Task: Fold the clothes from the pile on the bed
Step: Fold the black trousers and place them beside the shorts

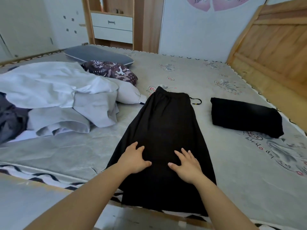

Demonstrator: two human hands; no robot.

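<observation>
Pressing flat-fingered, left hand and right hand grip nothing, smoothing black trousers mid-bed; one folded black garment lies at three o'clock, the pile at ten o'clock unfolded.

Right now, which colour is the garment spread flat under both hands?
Black, plain; the long spread-out garment shows best in the head view.
</observation>
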